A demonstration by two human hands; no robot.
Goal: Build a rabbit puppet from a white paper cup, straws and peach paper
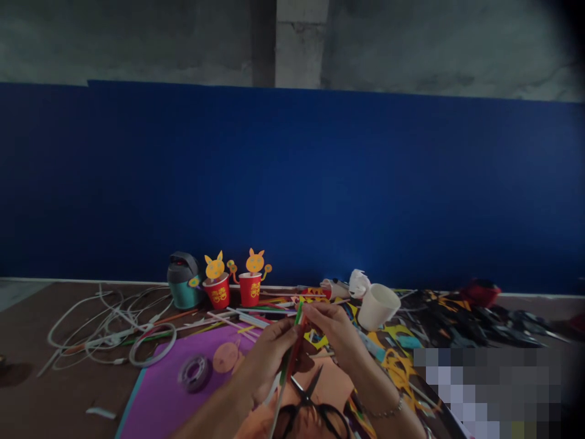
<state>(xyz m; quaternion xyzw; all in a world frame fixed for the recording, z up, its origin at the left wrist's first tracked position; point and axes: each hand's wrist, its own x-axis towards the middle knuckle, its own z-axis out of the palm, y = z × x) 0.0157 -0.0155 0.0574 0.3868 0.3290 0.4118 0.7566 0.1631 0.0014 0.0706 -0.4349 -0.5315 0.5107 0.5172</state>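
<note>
My left hand [274,347] and my right hand [333,326] meet above the table's middle, both with fingers closed. Between them they hold thin strips [295,350], one green-edged and one red-orange, standing roughly upright. The left fingers pinch the strips from the left side, and the right fingertips grip the top end. Directly below lie black-handled scissors [307,399] with blades apart, on orange paper [331,381]. Left of my hands, a roll of tape [195,373] and an orange round cutout [226,356] rest on a purple sheet [158,402].
Two red cups [250,289] with orange animal figures stand at the back, beside a teal and grey container [183,281]. White cables [98,329] coil at left. A white cup [378,306], yellow paper scraps [397,366] and dark tools [484,326] lie at right.
</note>
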